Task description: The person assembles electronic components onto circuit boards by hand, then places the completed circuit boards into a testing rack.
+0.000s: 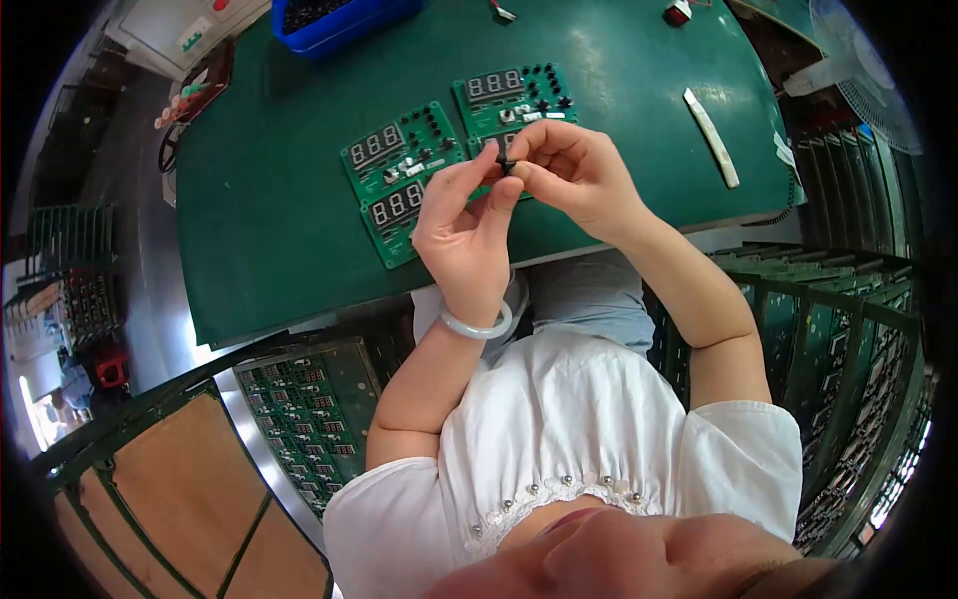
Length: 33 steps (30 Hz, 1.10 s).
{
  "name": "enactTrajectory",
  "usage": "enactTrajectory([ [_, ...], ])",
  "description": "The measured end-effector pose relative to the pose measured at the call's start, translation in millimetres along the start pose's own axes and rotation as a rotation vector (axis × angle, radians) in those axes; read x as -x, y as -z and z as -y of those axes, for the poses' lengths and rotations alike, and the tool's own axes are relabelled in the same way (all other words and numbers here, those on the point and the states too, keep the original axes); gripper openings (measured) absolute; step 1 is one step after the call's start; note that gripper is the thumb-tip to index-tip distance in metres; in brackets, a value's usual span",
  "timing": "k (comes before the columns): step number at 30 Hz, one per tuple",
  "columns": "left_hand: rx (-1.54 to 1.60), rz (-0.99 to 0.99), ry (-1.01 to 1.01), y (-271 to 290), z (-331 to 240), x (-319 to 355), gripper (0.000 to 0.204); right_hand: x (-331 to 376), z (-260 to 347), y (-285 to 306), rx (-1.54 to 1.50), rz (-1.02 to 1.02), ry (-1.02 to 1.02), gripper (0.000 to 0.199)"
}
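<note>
My left hand (461, 225) and my right hand (581, 178) meet over green circuit boards. Between their fingertips is a small black part (507, 165), pinched from both sides; its exact kind is too small to make out. Below and to the left of the fingers lies a board panel (376, 172) with three-digit displays and black and white components. Another panel (511, 112) of the same sort sits farther back, to its right. My hands cover the near part of this second panel. A pale bangle circles my left wrist.
A blue bin (344, 37) of small black pieces stands at the far left of the green table (269, 220). Toward the right lies a long cream-coloured strip (712, 140). Racks holding boards (304, 419) flank me, and a fan (858, 85) stands at far right.
</note>
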<state>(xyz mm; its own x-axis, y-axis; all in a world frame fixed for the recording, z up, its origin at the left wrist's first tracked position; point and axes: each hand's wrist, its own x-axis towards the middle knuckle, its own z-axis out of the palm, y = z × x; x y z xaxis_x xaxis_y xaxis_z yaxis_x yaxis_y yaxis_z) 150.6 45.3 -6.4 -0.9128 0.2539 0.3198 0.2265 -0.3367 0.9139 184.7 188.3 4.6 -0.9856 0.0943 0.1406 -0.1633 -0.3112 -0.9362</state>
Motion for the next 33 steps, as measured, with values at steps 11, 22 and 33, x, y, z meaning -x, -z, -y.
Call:
enactTrajectory([
  [11,0.257,-0.136,0.261,-26.6,16.9,14.1,0.017,20.0,-10.6,11.5,0.531,-0.260,0.365,0.017],
  [22,0.430,-0.103,0.328,-40.4,13.7,12.6,0.016,27.7,-15.8,14.3,0.269,-0.342,0.284,0.014],
  [33,-0.124,0.098,0.171,-16.8,11.4,-4.3,0.015,33.2,-5.3,75.9,0.963,-0.380,0.203,0.010],
])
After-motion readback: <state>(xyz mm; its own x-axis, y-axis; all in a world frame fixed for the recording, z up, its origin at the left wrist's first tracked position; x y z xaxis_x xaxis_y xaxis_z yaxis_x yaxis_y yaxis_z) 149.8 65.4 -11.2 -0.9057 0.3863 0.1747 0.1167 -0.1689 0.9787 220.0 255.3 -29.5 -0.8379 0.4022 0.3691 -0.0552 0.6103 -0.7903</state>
